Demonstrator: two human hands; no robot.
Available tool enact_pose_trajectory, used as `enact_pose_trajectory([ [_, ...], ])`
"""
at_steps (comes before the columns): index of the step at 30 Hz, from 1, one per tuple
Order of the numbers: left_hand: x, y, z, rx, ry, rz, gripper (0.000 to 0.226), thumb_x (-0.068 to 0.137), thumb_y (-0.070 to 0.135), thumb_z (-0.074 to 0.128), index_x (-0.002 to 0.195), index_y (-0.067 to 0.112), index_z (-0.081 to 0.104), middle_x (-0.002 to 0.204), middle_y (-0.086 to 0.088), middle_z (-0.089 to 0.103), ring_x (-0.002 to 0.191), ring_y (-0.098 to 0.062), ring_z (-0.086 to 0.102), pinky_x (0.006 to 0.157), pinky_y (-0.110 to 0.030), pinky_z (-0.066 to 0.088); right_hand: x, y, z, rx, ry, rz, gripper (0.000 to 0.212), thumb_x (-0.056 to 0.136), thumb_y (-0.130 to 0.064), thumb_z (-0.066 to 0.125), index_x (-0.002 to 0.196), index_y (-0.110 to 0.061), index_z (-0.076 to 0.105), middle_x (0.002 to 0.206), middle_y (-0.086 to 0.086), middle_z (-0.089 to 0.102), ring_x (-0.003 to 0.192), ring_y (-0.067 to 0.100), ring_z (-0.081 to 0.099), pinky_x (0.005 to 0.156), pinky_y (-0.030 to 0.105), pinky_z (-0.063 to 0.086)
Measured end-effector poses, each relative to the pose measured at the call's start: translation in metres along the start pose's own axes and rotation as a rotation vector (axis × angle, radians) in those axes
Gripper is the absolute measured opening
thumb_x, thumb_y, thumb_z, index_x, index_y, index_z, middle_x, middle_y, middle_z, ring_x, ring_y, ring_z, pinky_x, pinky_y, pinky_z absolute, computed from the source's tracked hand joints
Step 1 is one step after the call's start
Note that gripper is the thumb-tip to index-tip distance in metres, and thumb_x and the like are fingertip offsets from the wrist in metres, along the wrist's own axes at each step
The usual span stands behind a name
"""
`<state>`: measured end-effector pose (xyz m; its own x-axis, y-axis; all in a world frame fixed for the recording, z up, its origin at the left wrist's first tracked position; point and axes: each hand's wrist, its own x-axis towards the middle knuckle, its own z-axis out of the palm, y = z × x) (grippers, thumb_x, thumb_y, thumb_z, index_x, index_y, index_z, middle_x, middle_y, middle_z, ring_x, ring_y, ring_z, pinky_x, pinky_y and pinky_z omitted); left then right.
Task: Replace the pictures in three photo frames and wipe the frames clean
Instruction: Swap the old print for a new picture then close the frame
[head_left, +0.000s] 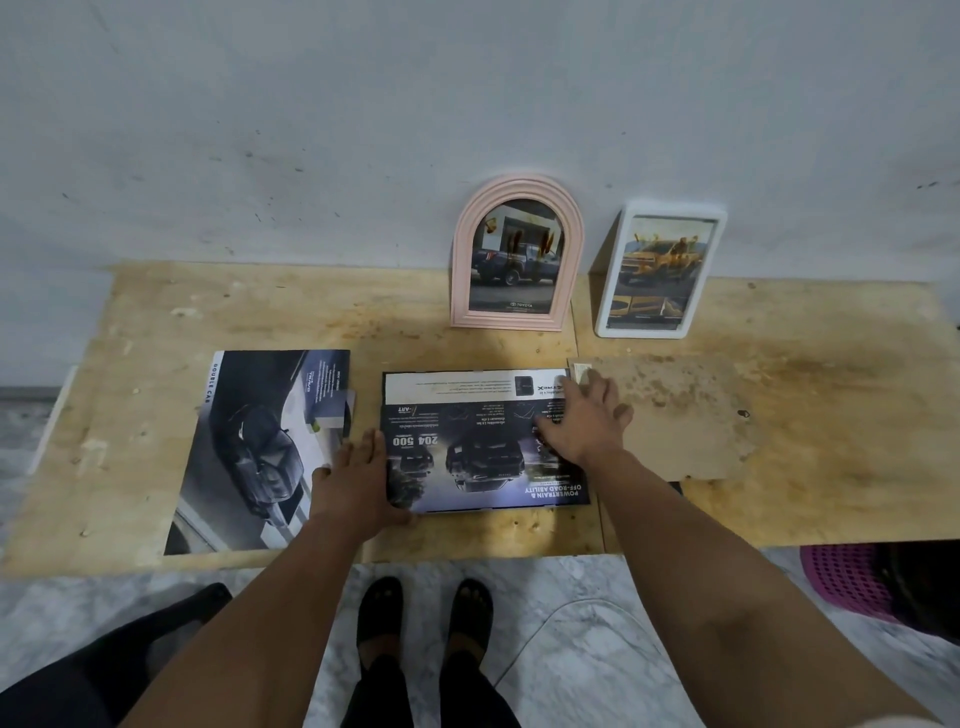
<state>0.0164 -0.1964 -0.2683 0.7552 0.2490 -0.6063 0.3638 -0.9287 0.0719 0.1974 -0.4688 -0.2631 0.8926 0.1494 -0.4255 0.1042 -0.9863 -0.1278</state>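
A dark car brochure page (467, 452) lies flat in the middle of the plywood table (249, 312), printed upside down to me. My left hand (358, 478) rests flat at its left edge, fingers together. My right hand (582, 421) lies spread on its upper right corner. Against the wall stand a pink arched photo frame (517, 254) with a blue truck picture and a white rectangular frame (660, 270) with a yellow truck picture. A brown backing board (670, 415) lies flat just right of my right hand.
A second brochure sheet (260, 447) with a dark car lies on the table's left part. A pink plastic basket (841, 582) sits under the table at right. A black chair (104, 665) is at lower left. My feet (423, 613) stand on marble floor.
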Motion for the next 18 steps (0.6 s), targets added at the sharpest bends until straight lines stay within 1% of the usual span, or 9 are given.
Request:
enact_pose_trajectory([
  [3, 0.000, -0.001, 0.002, -0.011, 0.008, -0.001, 0.140, 0.071, 0.075, 0.075, 0.163, 0.016, -0.013, 0.173, -0.001, -0.003, 0.159, -0.031, 0.004, 0.121, -0.056, 0.028, 0.011, -0.001, -0.005, -0.050, -0.062, 0.029, 0.095, 0.087, -0.074, 0.054, 0.161, -0.029, 0.016, 0.170, 0.015, -0.002, 0.154, 0.045, -0.006, 0.117, 0.070, 0.008],
  [5, 0.001, -0.001, 0.003, -0.014, 0.016, -0.001, 0.140, 0.071, 0.075, 0.075, 0.163, 0.016, -0.013, 0.173, 0.000, -0.002, 0.158, -0.031, 0.005, 0.120, -0.056, 0.028, 0.014, 0.000, -0.002, -0.095, -0.118, 0.041, 0.103, 0.085, -0.078, 0.054, 0.162, -0.027, 0.009, 0.169, 0.017, -0.005, 0.154, 0.047, -0.008, 0.117, 0.072, 0.007],
  [7, 0.001, -0.002, 0.003, -0.015, 0.017, 0.000, 0.140, 0.071, 0.075, 0.075, 0.163, 0.017, -0.013, 0.173, 0.000, -0.002, 0.158, -0.031, 0.005, 0.120, -0.055, 0.028, 0.011, 0.001, 0.003, -0.103, -0.131, 0.044, 0.106, 0.084, -0.079, 0.055, 0.162, -0.027, 0.007, 0.169, 0.018, -0.004, 0.153, 0.048, -0.008, 0.117, 0.073, 0.008],
  [11, 0.000, -0.001, 0.002, -0.018, 0.012, -0.002, 0.140, 0.071, 0.074, 0.075, 0.163, 0.016, -0.013, 0.173, -0.001, 0.001, 0.158, -0.031, 0.005, 0.120, -0.054, 0.028, 0.005, 0.001, 0.010, -0.063, -0.025, 0.026, 0.096, 0.085, -0.071, 0.063, 0.160, -0.030, 0.018, 0.168, 0.016, 0.006, 0.154, 0.045, 0.000, 0.116, 0.072, 0.013],
  [15, -0.002, 0.000, -0.001, -0.024, 0.012, -0.005, 0.140, 0.072, 0.074, 0.076, 0.162, 0.015, -0.013, 0.173, -0.002, 0.002, 0.158, -0.032, 0.005, 0.120, -0.054, 0.028, -0.002, 0.001, 0.008, -0.035, 0.082, -0.006, 0.084, 0.087, -0.062, 0.067, 0.156, -0.034, 0.029, 0.167, 0.014, 0.014, 0.155, 0.041, 0.004, 0.118, 0.070, 0.011],
  [16, -0.002, 0.001, -0.002, -0.023, 0.009, -0.005, 0.140, 0.072, 0.074, 0.075, 0.162, 0.015, -0.013, 0.173, -0.002, 0.002, 0.158, -0.032, 0.005, 0.120, -0.054, 0.028, -0.005, 0.001, 0.005, -0.016, 0.117, -0.018, 0.080, 0.087, -0.059, 0.068, 0.154, -0.034, 0.033, 0.165, 0.013, 0.020, 0.154, 0.038, 0.009, 0.117, 0.068, 0.009],
  [17, -0.002, 0.001, -0.002, -0.021, 0.005, -0.004, 0.139, 0.072, 0.074, 0.075, 0.162, 0.015, -0.013, 0.173, -0.002, 0.003, 0.158, -0.032, 0.005, 0.120, -0.055, 0.028, -0.008, 0.001, 0.004, 0.015, 0.152, -0.030, 0.075, 0.088, -0.054, 0.070, 0.152, -0.035, 0.037, 0.161, 0.010, 0.031, 0.152, 0.035, 0.019, 0.118, 0.066, 0.010],
  [18, -0.002, 0.001, -0.003, -0.017, 0.004, -0.001, 0.140, 0.072, 0.075, 0.075, 0.162, 0.014, -0.013, 0.172, -0.003, 0.004, 0.158, -0.033, 0.005, 0.119, -0.055, 0.028, -0.010, 0.001, 0.002, 0.065, 0.184, -0.042, 0.070, 0.088, -0.049, 0.072, 0.149, -0.037, 0.041, 0.152, 0.005, 0.045, 0.146, 0.031, 0.034, 0.118, 0.063, 0.013],
])
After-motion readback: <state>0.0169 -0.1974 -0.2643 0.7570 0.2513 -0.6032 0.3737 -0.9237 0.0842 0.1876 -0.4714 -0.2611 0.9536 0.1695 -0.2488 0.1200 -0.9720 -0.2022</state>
